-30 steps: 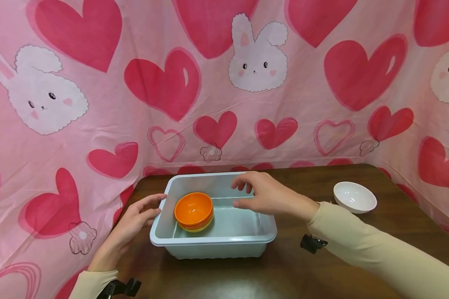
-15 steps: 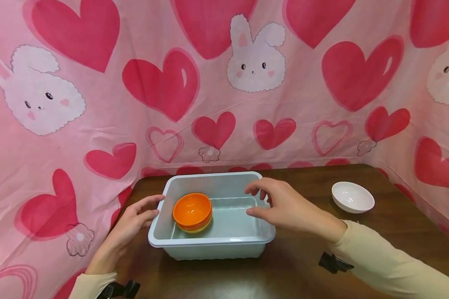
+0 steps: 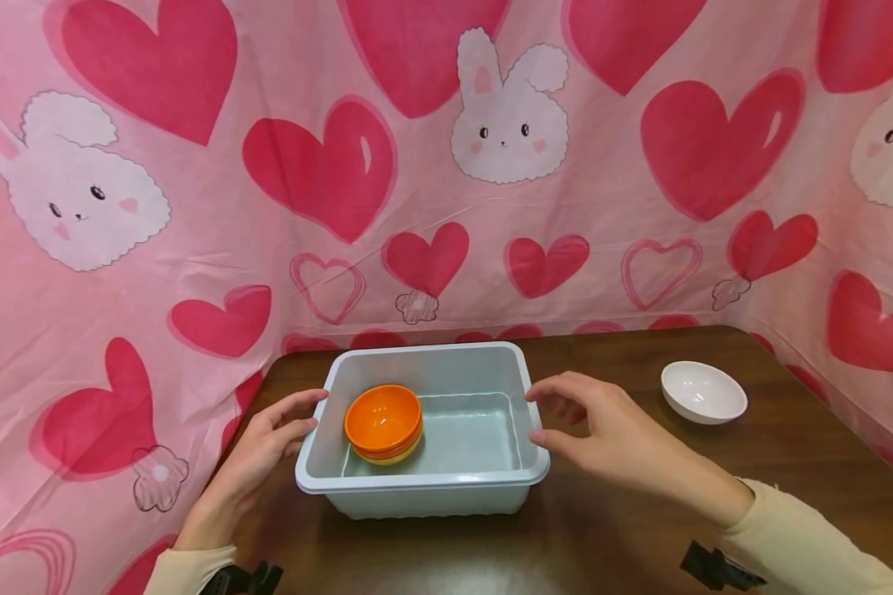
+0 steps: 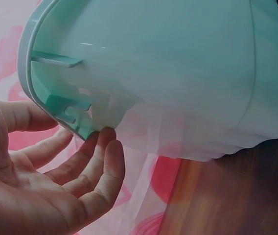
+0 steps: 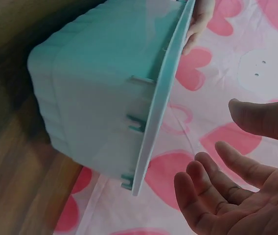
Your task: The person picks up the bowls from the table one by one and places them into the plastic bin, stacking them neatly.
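A pale grey-blue plastic basin sits on the dark wooden table. Inside it, toward the left, stands a stack of bowls: an orange bowl on top, with a yellow one showing underneath. The left hand is at the basin's left rim, its bent fingertips touching the rim's edge without wrapping it. In the left wrist view, those fingers lie just below the rim. Beside the right rim is the right hand, holding nothing. A gap separates it from the basin in the right wrist view.
A white bowl stands on the table at the right, beyond the right hand. Pink cloth printed with hearts and rabbits hangs behind and on both sides. Each wrist wears a small black camera.
The right hand has moved right, from above the basin's inside to beside its right rim. The left hand, basin and bowls have stayed in place.
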The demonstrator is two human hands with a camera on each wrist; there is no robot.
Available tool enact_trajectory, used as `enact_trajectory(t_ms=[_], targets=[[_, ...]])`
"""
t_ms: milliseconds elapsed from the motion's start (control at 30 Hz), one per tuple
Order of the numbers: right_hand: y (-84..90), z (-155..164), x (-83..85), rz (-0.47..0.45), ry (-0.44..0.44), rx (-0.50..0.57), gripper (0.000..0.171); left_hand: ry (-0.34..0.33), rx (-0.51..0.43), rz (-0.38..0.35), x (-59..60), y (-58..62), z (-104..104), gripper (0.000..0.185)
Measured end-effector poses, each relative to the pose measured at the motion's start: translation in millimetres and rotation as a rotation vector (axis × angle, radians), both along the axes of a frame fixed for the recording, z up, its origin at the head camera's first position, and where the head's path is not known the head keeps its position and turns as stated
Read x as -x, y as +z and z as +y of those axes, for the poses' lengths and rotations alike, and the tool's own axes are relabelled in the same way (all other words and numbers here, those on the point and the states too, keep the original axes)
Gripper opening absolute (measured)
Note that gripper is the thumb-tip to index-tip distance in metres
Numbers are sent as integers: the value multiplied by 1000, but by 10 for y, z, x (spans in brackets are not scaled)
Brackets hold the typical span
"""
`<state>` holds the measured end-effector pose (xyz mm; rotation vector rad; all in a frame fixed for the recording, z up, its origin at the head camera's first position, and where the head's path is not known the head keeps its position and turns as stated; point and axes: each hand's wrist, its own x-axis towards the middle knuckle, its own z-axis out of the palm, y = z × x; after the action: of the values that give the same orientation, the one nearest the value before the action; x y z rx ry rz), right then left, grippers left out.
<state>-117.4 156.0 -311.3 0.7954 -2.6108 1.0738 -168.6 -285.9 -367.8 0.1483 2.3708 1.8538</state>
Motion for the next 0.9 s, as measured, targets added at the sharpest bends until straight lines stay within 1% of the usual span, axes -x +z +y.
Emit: enact_trajectory(t_ms=[233, 400, 667, 900], targets=[[-57, 133, -100, 28, -94, -10, 33, 3, -25, -2, 3, -19, -1, 48], [-98, 240, -145, 12, -157, 2, 34, 6, -32, 6, 4, -25, -7, 48], [-192, 399, -166, -21, -212, 11, 35, 12, -65, 20, -4, -42, -8, 48], [-293, 540, -179, 13, -253, 13, 37, 14, -63, 32, -5, -51, -8, 48]])
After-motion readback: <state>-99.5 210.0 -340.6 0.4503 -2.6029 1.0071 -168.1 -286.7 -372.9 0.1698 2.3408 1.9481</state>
